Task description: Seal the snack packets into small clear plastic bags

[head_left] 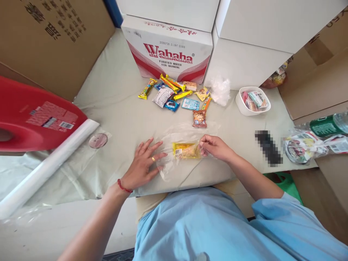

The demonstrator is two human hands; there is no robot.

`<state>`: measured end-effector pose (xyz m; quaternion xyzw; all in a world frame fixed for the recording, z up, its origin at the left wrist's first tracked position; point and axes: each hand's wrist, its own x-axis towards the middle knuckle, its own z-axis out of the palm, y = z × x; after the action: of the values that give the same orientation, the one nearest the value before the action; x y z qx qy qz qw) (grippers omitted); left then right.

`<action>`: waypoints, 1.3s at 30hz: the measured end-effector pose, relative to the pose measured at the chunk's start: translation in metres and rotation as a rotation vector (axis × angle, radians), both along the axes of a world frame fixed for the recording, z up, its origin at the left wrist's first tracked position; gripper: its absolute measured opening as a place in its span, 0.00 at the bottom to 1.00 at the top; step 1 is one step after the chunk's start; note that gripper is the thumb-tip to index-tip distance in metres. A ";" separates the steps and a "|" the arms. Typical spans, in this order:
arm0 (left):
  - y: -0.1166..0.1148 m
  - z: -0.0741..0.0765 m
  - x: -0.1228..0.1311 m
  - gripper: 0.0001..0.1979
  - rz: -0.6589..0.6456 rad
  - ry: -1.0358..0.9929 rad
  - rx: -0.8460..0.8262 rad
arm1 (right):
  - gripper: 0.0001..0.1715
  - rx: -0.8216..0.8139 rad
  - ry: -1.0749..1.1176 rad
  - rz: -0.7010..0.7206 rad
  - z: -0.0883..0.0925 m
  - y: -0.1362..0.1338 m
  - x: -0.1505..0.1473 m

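Observation:
A clear plastic bag (167,170) lies flat near the table's front edge, with yellow-wrapped snack packs (185,150) inside or under it; I cannot tell which. My left hand (146,161) rests with fingers spread on the bag's left edge. At the right end of the yellow packs, the fingers of my right hand (213,146) pinch the plastic bag. Just beyond the bag sits a brown cookie packet (199,119). Farther back is a loose pile of wrapped snacks, among them a light blue packet (190,104) and a yellow stick pack (147,89).
A Wahaba-style water carton (168,54) marked "Wahaha" stands behind the snacks. On the right are a white bowl (252,101) of snacks, a crumpled clear bag (220,90), a pixelated dark object (268,148) and a bottle (328,125). A plastic roll (51,166) and red jug (35,116) occupy the left.

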<state>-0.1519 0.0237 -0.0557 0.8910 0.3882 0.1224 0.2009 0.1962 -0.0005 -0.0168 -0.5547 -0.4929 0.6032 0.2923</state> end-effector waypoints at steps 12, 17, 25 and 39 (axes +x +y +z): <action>0.023 -0.018 0.033 0.20 0.504 -0.196 0.041 | 0.16 0.308 -0.620 -0.032 -0.017 -0.010 0.028; 0.023 -0.021 0.036 0.19 0.574 -0.283 0.018 | 0.22 0.686 -0.626 0.078 -0.001 -0.017 0.020; 0.030 -0.025 0.036 0.13 0.750 -0.309 -0.021 | 0.22 1.055 -0.799 0.505 -0.021 -0.021 -0.033; -0.037 0.007 0.083 0.20 0.245 -0.174 0.434 | 0.26 0.869 -0.668 0.568 -0.026 -0.006 -0.035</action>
<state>-0.0687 -0.0132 -0.0491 0.8458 0.4390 0.3024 0.0216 0.1613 -0.0067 -0.0425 -0.3908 -0.8870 0.1952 0.1494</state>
